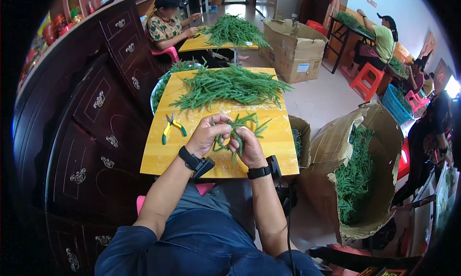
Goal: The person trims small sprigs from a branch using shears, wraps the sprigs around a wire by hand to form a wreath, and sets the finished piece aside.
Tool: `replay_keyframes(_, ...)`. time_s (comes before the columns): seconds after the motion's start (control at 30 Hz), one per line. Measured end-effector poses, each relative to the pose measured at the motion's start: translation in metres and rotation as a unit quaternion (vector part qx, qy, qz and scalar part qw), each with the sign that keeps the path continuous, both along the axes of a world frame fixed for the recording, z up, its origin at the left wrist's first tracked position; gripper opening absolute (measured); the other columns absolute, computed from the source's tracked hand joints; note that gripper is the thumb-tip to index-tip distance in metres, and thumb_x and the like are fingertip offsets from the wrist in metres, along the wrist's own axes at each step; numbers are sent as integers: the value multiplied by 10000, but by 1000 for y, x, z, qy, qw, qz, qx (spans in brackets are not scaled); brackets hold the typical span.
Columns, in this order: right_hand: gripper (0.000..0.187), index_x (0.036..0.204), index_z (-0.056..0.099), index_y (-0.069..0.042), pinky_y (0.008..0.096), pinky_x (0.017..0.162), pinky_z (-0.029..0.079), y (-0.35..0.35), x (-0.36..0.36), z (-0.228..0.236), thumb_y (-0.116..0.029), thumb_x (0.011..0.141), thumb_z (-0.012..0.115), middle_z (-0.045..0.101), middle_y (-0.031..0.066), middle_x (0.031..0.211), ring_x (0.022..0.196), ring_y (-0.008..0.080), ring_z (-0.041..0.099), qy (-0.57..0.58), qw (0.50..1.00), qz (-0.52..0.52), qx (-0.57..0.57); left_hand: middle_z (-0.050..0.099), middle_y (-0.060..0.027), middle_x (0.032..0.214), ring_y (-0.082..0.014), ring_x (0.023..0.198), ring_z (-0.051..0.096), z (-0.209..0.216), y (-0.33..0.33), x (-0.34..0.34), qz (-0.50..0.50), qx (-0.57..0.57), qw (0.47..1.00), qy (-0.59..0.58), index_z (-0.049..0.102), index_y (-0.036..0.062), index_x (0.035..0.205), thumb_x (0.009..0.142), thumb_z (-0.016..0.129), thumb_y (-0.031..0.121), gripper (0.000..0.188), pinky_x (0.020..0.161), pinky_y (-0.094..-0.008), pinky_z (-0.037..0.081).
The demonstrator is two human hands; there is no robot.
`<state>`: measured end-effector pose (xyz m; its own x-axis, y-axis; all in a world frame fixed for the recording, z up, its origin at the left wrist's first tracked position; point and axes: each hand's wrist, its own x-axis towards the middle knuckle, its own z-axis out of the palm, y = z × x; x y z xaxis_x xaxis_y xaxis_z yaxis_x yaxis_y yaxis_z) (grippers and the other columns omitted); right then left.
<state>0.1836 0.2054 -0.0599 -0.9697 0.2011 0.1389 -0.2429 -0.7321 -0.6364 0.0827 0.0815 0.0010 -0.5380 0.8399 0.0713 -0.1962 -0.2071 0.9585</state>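
Note:
Over the near part of a yellow table [163, 163], both my hands meet at a small green artificial sprig [238, 123] with several needle-like branches. My left hand [210, 133] pinches it from the left, thumb and fingers together. From the right, my right hand [249, 145] closes its thumb and fingers on the same sprig. Some branches fan out above and to the right; others hang below between the hands. Pliers [173, 128] with yellow and green handles lie left of my left hand, jaws pointing away. A large heap of green sprigs [230, 86] covers the far part of the table.
At right stands a big open cardboard box [331, 180] of greenery, with a smaller box [305, 132] by the table. A dark wooden cabinet [62, 132] lines the left. Ahead, a person [165, 28] sits at another table; others work at the far right near a red stool [367, 82].

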Motion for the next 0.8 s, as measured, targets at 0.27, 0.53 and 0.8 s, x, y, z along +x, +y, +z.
replay_keyframes(0.27,48,919,540,-57,248,582,464,-10,0,15,-99,909,560,576,27,728,624,109,555,-22,985,-149,88,610,2,755,-61,623,545,-11,0,-2,47,-8,999,5,637,17,987,836,645,61,157,551,-205,432)
replay_keyframes(0.53,45,873,578,-51,237,558,458,-6,-3,9,-87,889,599,611,28,748,615,95,556,-16,976,-147,161,610,-5,750,-68,621,561,-19,0,-2,63,10,998,14,614,32,955,843,655,85,131,542,-199,454)
replay_keyframes(0.8,65,839,589,-47,219,539,443,-4,-2,9,-84,888,612,594,13,690,575,80,540,-29,970,-141,196,616,-15,781,-83,663,575,-25,-5,-6,47,-3,999,8,608,30,948,832,657,70,132,555,-217,466)
